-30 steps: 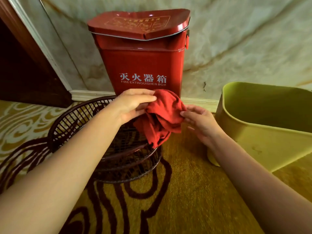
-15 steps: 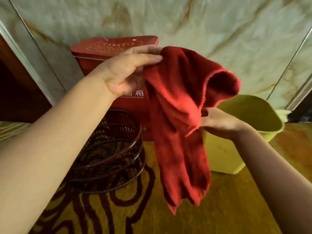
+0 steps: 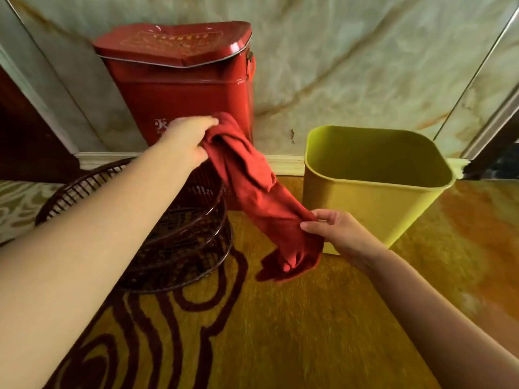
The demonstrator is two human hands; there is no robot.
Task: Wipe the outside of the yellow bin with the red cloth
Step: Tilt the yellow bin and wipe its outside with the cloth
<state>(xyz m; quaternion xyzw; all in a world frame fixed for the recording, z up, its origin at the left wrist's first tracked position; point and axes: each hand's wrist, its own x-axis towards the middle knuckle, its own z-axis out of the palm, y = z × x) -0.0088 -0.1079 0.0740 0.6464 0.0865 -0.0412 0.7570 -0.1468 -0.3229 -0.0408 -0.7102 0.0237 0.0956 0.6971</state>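
Note:
The yellow bin (image 3: 373, 203) stands open-topped on the carpet at the right, against the wall. The red cloth (image 3: 252, 192) stretches slantwise between my two hands, left of the bin and apart from it. My left hand (image 3: 186, 141) grips the cloth's upper end in front of the red box. My right hand (image 3: 334, 231) pinches its lower end beside the bin's near left corner, and the loose tail hangs below the fingers.
A red fire extinguisher box (image 3: 179, 94) stands against the marble wall. A dark wire basket (image 3: 185, 234) lies on the patterned yellow carpet (image 3: 280, 332) under my left arm. A dark doorway (image 3: 19, 141) is at the left.
The cloth was held up high in front of my view; it has come down and is now stretched out lower, with my right hand gripping its lower end near the bin.

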